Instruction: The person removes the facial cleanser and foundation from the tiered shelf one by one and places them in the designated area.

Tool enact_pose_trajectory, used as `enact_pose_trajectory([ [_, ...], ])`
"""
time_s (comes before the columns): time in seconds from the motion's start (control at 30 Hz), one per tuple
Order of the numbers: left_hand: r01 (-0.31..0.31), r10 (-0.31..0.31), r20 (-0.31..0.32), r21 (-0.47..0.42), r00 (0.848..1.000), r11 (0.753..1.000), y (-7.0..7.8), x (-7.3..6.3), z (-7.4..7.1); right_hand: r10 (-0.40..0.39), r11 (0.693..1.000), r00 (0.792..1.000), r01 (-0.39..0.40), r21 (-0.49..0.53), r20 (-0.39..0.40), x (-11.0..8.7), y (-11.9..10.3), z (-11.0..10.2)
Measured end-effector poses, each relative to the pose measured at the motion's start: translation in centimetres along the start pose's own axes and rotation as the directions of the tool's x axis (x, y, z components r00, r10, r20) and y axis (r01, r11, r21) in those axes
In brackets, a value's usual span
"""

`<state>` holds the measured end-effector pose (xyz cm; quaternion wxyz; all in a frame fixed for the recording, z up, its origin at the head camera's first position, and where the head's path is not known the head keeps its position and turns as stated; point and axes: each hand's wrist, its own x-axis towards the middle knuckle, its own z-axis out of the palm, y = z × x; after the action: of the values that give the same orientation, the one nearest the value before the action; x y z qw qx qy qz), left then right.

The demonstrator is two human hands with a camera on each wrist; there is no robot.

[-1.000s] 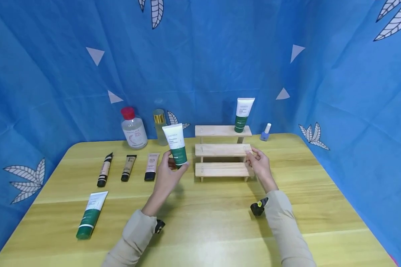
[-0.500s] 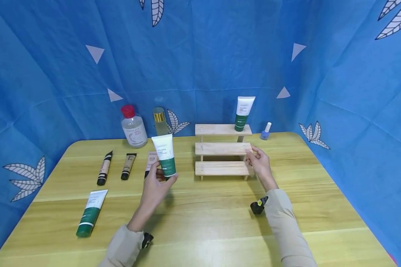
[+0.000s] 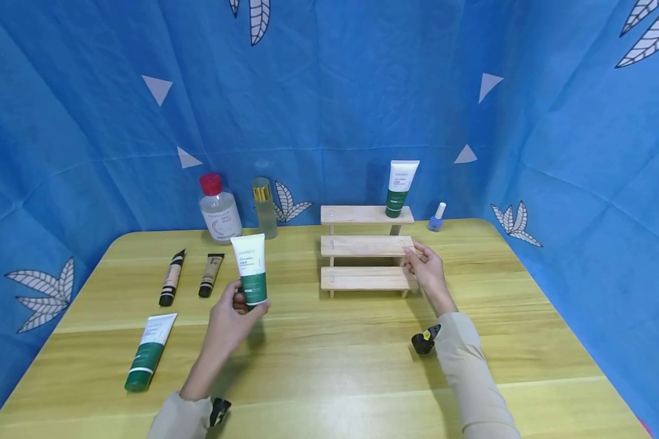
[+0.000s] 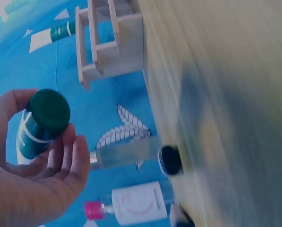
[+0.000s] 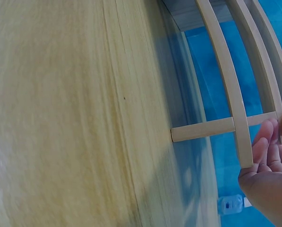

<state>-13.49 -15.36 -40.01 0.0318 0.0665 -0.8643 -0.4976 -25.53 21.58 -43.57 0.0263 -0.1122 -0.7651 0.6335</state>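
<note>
My left hand (image 3: 227,320) holds a white and green squeeze tube (image 3: 251,268) by its green lower part, upright above the table. In the left wrist view, thumb and fingers curl round the tube near its dark green cap (image 4: 51,111). My right hand (image 3: 429,271) pinches the right end of the middle shelf on a three-tier wooden display rack (image 3: 362,246). The right wrist view shows the fingers (image 5: 273,156) at that shelf end, partly cut off by the frame. A matching tube (image 3: 399,189) stands on the top shelf's right end.
Left on the table lie a larger green and white tube (image 3: 150,352), a concealer-like tube (image 3: 172,277) and a small beige tube (image 3: 211,274). Behind stand a red-capped bottle (image 3: 221,213) and a gold-capped bottle (image 3: 265,210). Nail polish (image 3: 436,218) stands right of the rack.
My left hand has moved left and toward me with the squeeze tube, away from the rack. The pink BB tube is now hidden behind it. My right hand stays on the rack.
</note>
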Motion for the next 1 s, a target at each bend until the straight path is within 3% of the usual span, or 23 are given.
enact_pose_trajectory([
  [0.2,0.056,-0.061,0.045,0.090,0.997,0.994,-1.4,-1.0,-2.1,0.002,1.000,1.000,-0.002,-0.002,0.011,-0.1,-0.1,0.2],
  [0.47,0.107,-0.137,0.130,0.216,0.982,0.971,-3.2,-2.1,-4.8,0.007,1.000,1.000,-0.007,0.000,0.006,0.0,-0.1,0.1],
  [1.0,0.194,-0.282,0.175,0.401,0.943,0.896,-6.1,-3.7,-7.1,0.011,1.000,1.000,-0.011,-0.013,-0.013,0.1,-0.2,0.1],
])
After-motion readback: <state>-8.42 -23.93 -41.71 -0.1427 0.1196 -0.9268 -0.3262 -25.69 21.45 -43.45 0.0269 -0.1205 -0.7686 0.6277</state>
